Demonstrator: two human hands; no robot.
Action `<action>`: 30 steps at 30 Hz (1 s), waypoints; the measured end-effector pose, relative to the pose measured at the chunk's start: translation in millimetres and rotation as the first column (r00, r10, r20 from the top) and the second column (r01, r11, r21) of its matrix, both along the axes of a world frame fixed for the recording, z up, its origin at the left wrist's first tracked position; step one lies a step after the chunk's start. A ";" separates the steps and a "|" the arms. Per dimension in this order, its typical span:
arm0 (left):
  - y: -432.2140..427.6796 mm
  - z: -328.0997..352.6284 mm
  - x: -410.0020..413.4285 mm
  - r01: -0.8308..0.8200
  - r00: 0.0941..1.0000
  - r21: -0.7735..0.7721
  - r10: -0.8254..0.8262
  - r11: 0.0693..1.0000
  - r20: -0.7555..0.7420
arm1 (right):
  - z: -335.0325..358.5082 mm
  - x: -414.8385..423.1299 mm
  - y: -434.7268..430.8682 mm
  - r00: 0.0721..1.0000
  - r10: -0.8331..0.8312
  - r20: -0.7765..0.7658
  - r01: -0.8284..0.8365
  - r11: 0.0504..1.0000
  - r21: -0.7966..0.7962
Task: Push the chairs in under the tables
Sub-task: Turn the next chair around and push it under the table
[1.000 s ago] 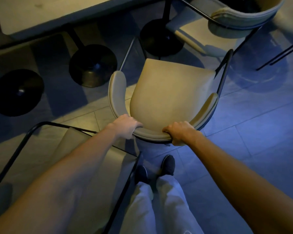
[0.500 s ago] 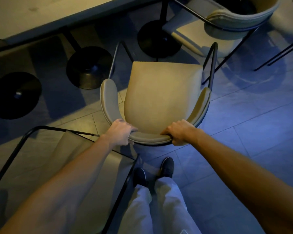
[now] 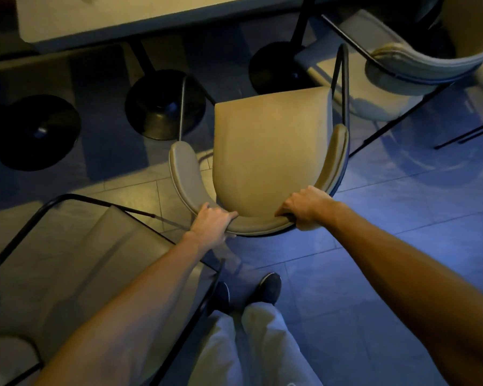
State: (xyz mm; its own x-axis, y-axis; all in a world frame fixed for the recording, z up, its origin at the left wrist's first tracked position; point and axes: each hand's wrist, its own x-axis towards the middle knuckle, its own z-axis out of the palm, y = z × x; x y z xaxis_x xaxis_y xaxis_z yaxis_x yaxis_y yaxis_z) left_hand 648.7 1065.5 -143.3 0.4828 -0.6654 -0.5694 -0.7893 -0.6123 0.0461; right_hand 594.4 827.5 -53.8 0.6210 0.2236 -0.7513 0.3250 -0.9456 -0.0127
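Observation:
A beige padded chair (image 3: pixel 265 151) with a curved backrest and thin black metal legs stands in the middle of the floor, its seat facing the light-topped table (image 3: pixel 129 18) along the top edge. My left hand (image 3: pixel 211 225) grips the left part of the backrest rim. My right hand (image 3: pixel 307 206) grips the rim's right part. The front edge of the seat sits short of the table's edge, between two round black table bases (image 3: pixel 165 105) (image 3: pixel 273 69).
A second beige chair (image 3: pixel 101 263) with a black frame stands close at lower left under my left arm. A third chair (image 3: pixel 418 59) stands at upper right, close to the held chair's front leg. Another black base (image 3: pixel 35 132) lies at left. My feet (image 3: pixel 246 291) stand behind the chair.
The chair has turned anticlockwise over the last second, its front swinging to the left, and has shifted slightly towards the table. Both hands stayed on the backrest.

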 end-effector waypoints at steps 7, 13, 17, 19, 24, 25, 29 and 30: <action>-40.1 3.3 -5.3 -0.058 0.995 0.035 0.054 0.998 0.088 | -1.2 12.8 -43.1 0.999 0.037 -0.033 -0.037 0.999 -0.001; -64.9 14.6 -11.4 -0.112 0.991 0.076 0.106 0.991 0.083 | -0.4 21.7 -65.9 0.996 0.087 -0.034 -0.088 0.996 -0.020; -81.8 20.9 -23.4 -0.156 0.986 0.103 0.148 0.982 0.082 | -0.5 27.3 -79.2 0.990 0.141 -0.016 -0.141 0.988 -0.068; -82.8 19.7 -25.3 -0.181 0.981 0.099 0.173 0.978 0.086 | -2.7 32.9 -81.0 0.985 0.171 -0.009 -0.171 0.983 -0.066; -83.5 21.1 -20.1 -0.199 0.972 0.064 0.188 0.978 0.138 | -14.3 47.5 -85.1 0.982 0.190 -0.002 -0.190 0.981 -0.040; -86.8 22.7 -19.1 -0.206 0.971 0.060 0.196 0.977 0.138 | -16.3 49.6 -88.9 0.982 0.187 -0.004 -0.187 0.982 -0.040; -108.6 25.6 -15.4 -0.223 0.969 0.047 0.216 0.974 0.122 | -24.9 52.7 -112.8 0.985 0.172 0.023 -0.170 0.982 -0.078; -116.2 26.9 -14.2 -0.223 0.969 0.037 0.217 0.974 0.120 | -26.4 52.3 -120.0 0.984 0.174 0.031 -0.170 0.980 -0.099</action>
State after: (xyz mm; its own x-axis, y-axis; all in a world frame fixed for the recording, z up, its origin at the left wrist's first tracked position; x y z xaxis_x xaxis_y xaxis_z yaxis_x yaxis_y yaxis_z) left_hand 634.5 949.2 -116.5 0.6779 -0.5074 -0.5319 -0.6330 -0.7709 -0.0714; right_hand 646.7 707.5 -80.1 0.6089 0.2585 -0.7500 0.4816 -0.8717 0.0906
